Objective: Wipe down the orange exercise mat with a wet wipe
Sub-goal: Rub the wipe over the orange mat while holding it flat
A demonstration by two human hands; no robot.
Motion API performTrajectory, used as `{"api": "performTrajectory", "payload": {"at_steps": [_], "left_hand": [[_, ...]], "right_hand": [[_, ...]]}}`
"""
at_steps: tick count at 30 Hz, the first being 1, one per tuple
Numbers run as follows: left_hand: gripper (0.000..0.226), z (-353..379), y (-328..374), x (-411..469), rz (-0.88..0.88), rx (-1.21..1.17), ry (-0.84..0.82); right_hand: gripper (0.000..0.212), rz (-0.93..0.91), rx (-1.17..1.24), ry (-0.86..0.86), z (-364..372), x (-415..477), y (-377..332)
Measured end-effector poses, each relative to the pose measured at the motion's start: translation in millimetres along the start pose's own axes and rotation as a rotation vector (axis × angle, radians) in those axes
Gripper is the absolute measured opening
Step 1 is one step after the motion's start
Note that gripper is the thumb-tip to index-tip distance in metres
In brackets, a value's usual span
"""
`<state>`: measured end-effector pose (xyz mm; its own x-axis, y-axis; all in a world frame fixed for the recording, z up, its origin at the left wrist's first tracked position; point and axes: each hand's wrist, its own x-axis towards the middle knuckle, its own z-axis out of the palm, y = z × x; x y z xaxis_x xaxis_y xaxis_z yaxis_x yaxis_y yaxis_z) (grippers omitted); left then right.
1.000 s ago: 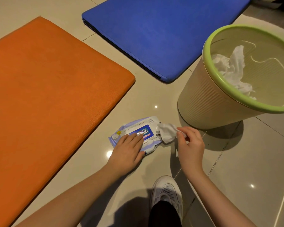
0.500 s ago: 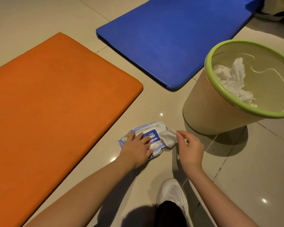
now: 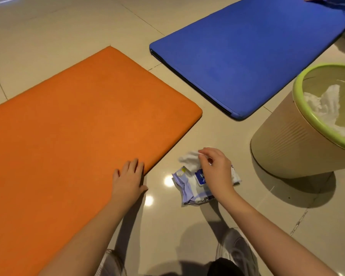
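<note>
The flat orange foam exercise mat (image 3: 78,136) lies on the glossy beige tiled floor (image 3: 167,226), dry-looking and not yet wiped. The left hand (image 3: 127,180) has left the wipe packet it was pinning half a second ago and now rests on the mat's near right edge, fingers spread and straight, palm down. Just off that edge, the right hand (image 3: 217,168) pinches a crumpled white wet wipe (image 3: 189,159) between thumb and fingertips; the wipe, which was only poking from the packet before, is now drawn up over the soft white-and-blue plastic wipe packet (image 3: 189,188) lying on the floor beside the mat. Whether it has come fully free of the opening I cannot tell. I judge the fetching step nearly done, with wiping next. Further from the mat stand a beige ribbed plastic bin with a green rim (image 3: 283,144) and a blue mat (image 3: 247,56).
</note>
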<state>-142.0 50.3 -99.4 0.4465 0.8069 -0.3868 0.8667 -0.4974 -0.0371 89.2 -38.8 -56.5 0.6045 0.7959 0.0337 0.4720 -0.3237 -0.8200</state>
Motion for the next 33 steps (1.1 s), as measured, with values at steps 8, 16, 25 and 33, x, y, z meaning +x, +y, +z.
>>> {"api": "performTrajectory", "payload": {"at_steps": [8,16,25,33], "left_hand": [[0.083,22.3,-31.0,3.1,0.023,0.112,0.009],[0.086,-22.3,-37.2,-8.5,0.142,0.121,-0.039],[0.060,-62.5,-59.6,-22.5,0.243,0.044,0.067],[0.059,-105.0,-77.2,-47.8,0.242,-0.030,0.124]], "right_hand": [[0.016,-0.025,-0.034,-0.055,51.2,16.2,-29.6],[0.019,-0.306,-0.167,-0.132,105.9,22.4,-71.6],[0.037,-0.720,-0.564,-0.436,99.0,14.0,-82.5],[0.060,-0.830,-0.721,-0.479,76.3,19.0,-129.5]]}}
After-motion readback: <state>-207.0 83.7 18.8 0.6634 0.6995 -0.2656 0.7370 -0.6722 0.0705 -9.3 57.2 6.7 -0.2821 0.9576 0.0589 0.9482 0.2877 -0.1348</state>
